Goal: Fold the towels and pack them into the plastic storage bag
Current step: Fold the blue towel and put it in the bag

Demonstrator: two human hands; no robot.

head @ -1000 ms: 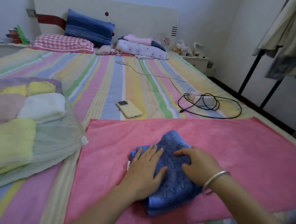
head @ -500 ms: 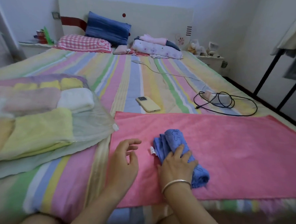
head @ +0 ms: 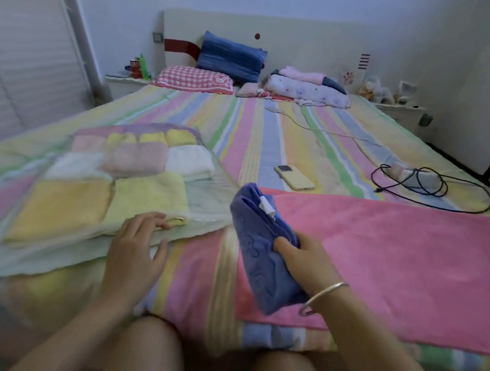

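Striped bed (head: 269,135), yellow phone (head: 294,177), black cable (head: 442,187); right grip (head: 308,259) around blue towel (head: 253,228), left grip (head: 135,250) apart at bag (head: 208,211).

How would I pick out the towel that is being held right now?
On the striped bed, a big pink towel lies spread across the near right side. At its left edge the right hand grips a folded blue towel. It is the only blue one, with a white tag, while the pale folded towels sit in the plastic storage bag.
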